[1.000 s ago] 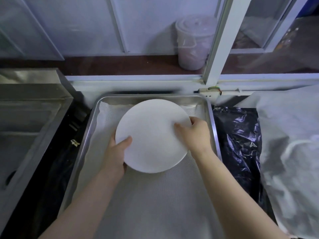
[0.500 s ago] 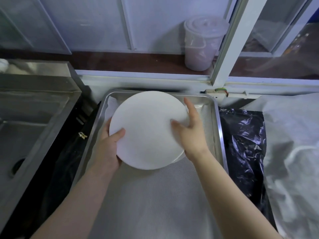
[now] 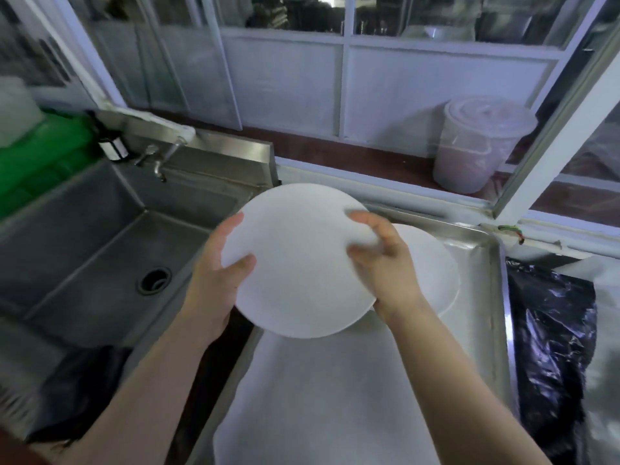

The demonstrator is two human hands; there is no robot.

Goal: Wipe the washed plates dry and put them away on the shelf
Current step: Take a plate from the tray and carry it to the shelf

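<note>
Head view: both hands grip a round white plate [image 3: 295, 263], lifted over the near-left corner of the steel tray [image 3: 493, 290]. Left hand [image 3: 214, 283] clamps its left rim, thumb on top; right hand [image 3: 385, 266] curls round the right rim. Second white plate [image 3: 432, 266] lies in the cloth-lined tray, steel sink [image 3: 110, 250] just left.

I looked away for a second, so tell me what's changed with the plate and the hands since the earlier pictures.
Both hands, left hand and right hand, have lifted the top plate up off the tray and toward the sink, uncovering a second plate left lying in the tray. The view also swung left. Each hand keeps its grip on the plate's rim; the tray's white liner stays put.
</note>
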